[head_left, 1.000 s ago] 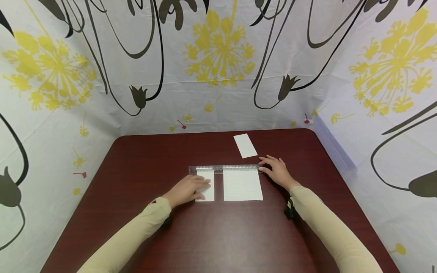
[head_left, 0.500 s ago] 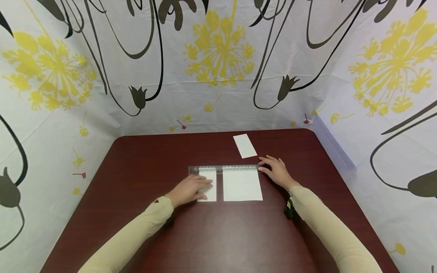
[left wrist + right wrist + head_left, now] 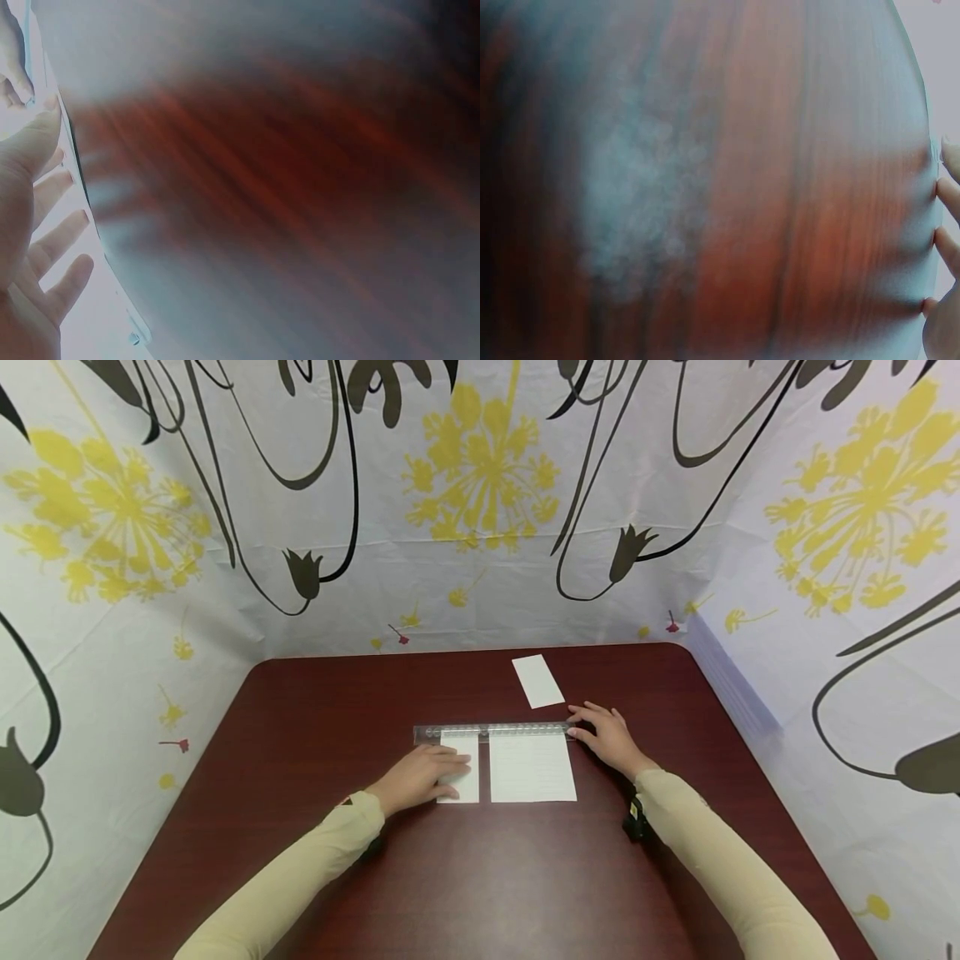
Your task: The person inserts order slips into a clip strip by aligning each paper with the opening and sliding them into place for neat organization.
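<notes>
In the head view, a clear plastic ruler lies crosswise on the table. Below it are two white sheets: a lined one on the right and a narrower one on the left, with a thin strip of table showing between them. My left hand rests palm-down on the narrower sheet, fingers stretched across it and covering its left part. At the ruler's right end, my right hand touches the plastic with thumb and fingertips spread. Both wrist views catch only fingers at the edge; the sheets are washed out or unseen there.
A third white slip of paper lies at an angle farther back, beyond the ruler. The dark red wooden table has rounded back corners and meets a floral cloth hanging behind and at both sides.
My left hand has slid the narrower sheet a little to the right along the ruler, narrowing the gap to the lined sheet. The right hand and ruler stay practically still.
</notes>
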A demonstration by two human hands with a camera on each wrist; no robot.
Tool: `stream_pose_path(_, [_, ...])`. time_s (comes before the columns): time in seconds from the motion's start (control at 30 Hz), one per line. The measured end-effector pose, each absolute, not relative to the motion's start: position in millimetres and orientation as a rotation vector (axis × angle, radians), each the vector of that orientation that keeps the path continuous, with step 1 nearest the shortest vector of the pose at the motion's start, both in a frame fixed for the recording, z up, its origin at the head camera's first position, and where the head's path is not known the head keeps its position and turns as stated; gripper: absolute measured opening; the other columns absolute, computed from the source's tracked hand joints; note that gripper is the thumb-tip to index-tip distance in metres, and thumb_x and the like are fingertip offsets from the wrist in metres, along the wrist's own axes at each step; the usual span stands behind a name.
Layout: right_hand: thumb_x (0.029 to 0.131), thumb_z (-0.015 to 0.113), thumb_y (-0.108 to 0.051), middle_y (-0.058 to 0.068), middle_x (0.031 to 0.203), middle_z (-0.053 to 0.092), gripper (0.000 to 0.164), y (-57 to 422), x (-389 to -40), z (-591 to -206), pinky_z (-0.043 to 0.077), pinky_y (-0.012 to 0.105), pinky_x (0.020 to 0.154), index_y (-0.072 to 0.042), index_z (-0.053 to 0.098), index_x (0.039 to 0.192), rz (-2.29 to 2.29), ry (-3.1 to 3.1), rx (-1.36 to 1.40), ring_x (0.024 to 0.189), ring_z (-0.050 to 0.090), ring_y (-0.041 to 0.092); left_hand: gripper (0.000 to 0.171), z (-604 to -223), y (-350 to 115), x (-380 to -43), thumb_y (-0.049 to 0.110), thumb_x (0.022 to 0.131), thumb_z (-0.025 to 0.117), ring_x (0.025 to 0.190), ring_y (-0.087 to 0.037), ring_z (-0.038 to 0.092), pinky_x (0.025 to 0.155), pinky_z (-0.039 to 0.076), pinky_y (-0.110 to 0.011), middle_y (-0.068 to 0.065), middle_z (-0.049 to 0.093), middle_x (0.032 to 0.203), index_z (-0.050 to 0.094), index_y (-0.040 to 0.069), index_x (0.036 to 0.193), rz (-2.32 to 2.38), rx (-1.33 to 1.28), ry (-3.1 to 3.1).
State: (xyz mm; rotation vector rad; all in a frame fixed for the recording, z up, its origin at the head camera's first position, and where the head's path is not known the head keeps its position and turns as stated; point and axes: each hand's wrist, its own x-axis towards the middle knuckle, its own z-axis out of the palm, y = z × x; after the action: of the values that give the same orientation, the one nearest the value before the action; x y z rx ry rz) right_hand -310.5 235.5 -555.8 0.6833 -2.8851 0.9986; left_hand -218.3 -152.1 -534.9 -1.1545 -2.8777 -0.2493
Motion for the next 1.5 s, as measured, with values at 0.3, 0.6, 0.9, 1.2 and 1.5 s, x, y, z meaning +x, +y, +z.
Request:
stream_pose_path(0.3, [0.097, 0.063, -0.029, 0.011, 0.150, 0.052, 0.025, 235.7, -310.5, -555.5, 0.008, 0.072, 0.117, -0.015, 0.067, 0.117, 1.006, -2.885, 0.684, 0.148, 0.033, 0.037, 0.056, -534.7, -148.3, -218.5, 0.047, 0.089, 0.069, 0.133, -0.022, 0.054, 0.112, 0.042, -0.050, 0.004, 0.060, 0.143, 0.060, 0.019, 0.137, -0.258, -1.165, -2.868])
stream_pose_path(0.6, [0.097, 0.063, -0.030, 0.010, 0.150, 0.052, 0.025, 236.3, -311.1, -556.3, 0.008, 0.071, 0.117, -0.015, 0.067, 0.117, 1.015, -2.890, 0.680, 0.148, 0.033, 0.036, 0.057, -535.6, -145.5, -218.9, 0.047, 0.089, 0.067, 0.134, -0.021, 0.054, 0.113, 0.041, -0.051, 0.005, 0.059, 0.143, 0.060, 0.020, 0.138, -0.241, -1.161, -2.875])
stream_pose_path(0.9, [0.097, 0.064, -0.029, 0.010, 0.149, 0.052, 0.024, 235.9, -311.8, -557.0, 0.008, 0.071, 0.117, -0.016, 0.068, 0.116, 1.013, -2.892, 0.675, 0.148, 0.033, 0.036, 0.055, -536.5, -143.0, -220.6, 0.048, 0.090, 0.066, 0.134, -0.020, 0.053, 0.113, 0.042, -0.048, 0.006, 0.058, 0.144, 0.060, 0.021, 0.137, -0.211, -1.173, -2.865])
stream_pose_path(1.2, [0.097, 0.064, -0.030, 0.010, 0.149, 0.052, 0.025, 236.5, -311.6, -557.3, 0.008, 0.071, 0.117, -0.016, 0.067, 0.117, 1.012, -2.886, 0.677, 0.148, 0.033, 0.036, 0.054, -536.4, -141.8, -221.0, 0.047, 0.091, 0.065, 0.134, -0.021, 0.053, 0.113, 0.042, -0.048, 0.005, 0.058, 0.144, 0.061, 0.020, 0.137, -0.215, -1.187, -2.864])
stream_pose_path(1.5, [0.097, 0.063, -0.030, 0.010, 0.150, 0.052, 0.027, 236.6, -311.3, -557.8, 0.009, 0.072, 0.117, -0.016, 0.067, 0.119, 1.008, -2.885, 0.683, 0.148, 0.033, 0.036, 0.054, -534.6, -139.1, -220.4, 0.048, 0.091, 0.065, 0.135, -0.021, 0.053, 0.112, 0.042, -0.047, 0.005, 0.058, 0.145, 0.061, 0.020, 0.137, -0.210, -1.192, -2.861])
